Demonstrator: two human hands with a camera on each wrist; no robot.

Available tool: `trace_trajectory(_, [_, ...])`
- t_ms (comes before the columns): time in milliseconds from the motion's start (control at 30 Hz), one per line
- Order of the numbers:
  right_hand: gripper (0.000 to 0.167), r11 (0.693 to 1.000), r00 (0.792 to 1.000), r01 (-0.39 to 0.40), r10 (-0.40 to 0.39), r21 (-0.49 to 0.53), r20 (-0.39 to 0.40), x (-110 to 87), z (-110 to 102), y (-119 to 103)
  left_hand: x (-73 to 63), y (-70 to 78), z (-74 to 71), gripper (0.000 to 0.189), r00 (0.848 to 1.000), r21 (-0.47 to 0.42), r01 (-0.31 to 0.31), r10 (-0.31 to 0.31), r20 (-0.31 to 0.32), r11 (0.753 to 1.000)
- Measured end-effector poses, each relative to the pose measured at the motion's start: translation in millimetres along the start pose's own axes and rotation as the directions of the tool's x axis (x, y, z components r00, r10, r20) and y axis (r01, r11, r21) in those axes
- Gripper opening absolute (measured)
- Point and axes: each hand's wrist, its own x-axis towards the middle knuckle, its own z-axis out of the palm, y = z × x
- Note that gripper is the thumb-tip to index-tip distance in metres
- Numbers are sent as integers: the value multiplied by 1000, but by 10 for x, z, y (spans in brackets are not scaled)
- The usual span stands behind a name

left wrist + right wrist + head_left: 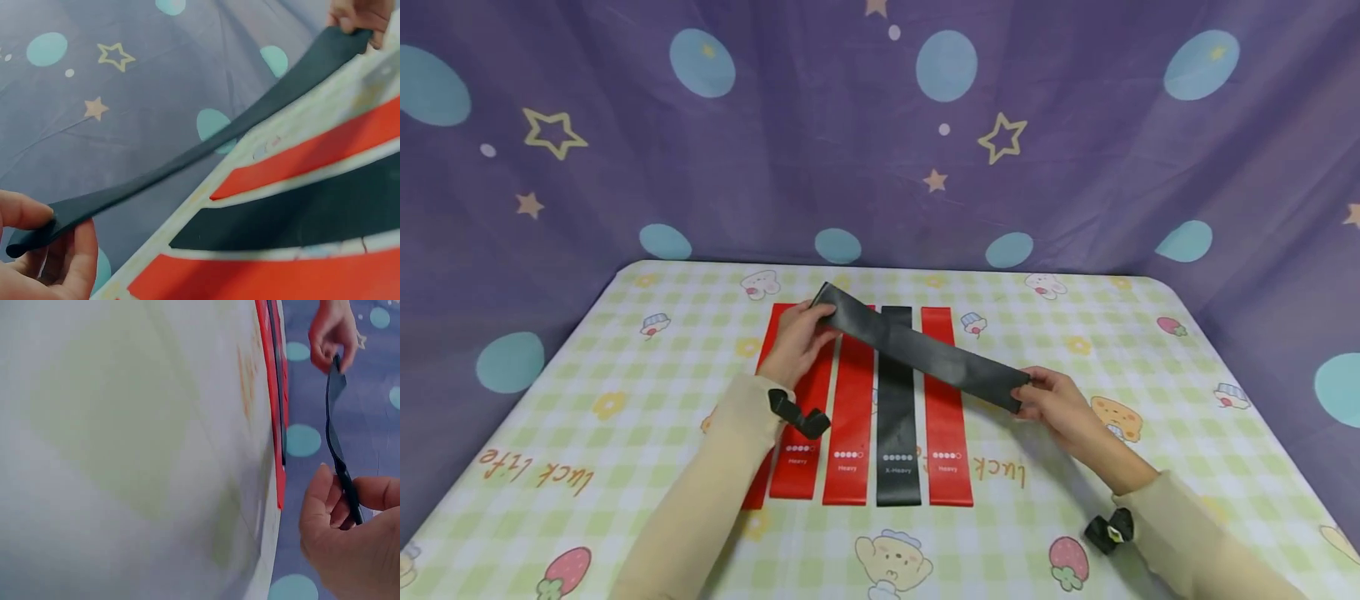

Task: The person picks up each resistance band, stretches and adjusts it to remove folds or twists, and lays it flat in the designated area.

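A flat black resistance band (925,350) is stretched out in the air between both hands, slanting down to the right in the head view. My left hand (797,337) pinches its upper left end between thumb and fingers. At the other end, my right hand (1060,408) pinches the band near its edge. Below it, several bands lie side by side on the table: red ones such as the red band (847,417) and the rightmost red band (946,425), with a black band (897,433) marked X-Heavy between them. My left forearm hides part of the leftmost red band (756,492).
A green-and-white checked tablecloth (647,383) with cartoon prints covers the table. Behind it hangs a purple curtain (850,150) with stars and blue spots. Black straps (797,414) sit on the cream sleeves at both wrists.
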Motion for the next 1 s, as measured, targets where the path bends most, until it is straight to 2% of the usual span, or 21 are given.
trace_trajectory(200, [37, 998, 997, 59, -58, 35, -41, 89, -150, -67, -42, -88, -115, 50, 1000, 42, -5, 5, 18, 999])
trace_trajectory(300, [31, 993, 992, 110, -108, 44, -59, 138, -221, -87, -70, -116, -151, 47, 1000, 45, -8, 7, 14, 999])
trace_trajectory(433, [19, 984, 982, 174, -171, 25, -81, 208, -292, -104, -98, -136, -171, 32, 999, 62, -43, 42, 20, 997])
trace_trajectory(600, [18, 982, 976, 186, -187, -19, -107, 289, -338, -131, -110, -157, -172, 27, 995, 144, -95, 92, 27, 985])
trace_trajectory(667, [19, 984, 977, 178, -180, -28, -111, 313, -354, -137, -112, -169, -172, 25, 995, 181, -100, 95, 38, 978])
trace_trajectory(833, [26, 982, 980, 185, -181, 37, -83, 360, -411, -134, -117, -195, -190, 19, 992, 210, -113, 100, 74, 971])
trace_trajectory(1000, [38, 962, 973, 231, -232, 148, -8, 382, -465, -109, -152, -201, -244, 28, 988, 208, -136, 117, 103, 969])
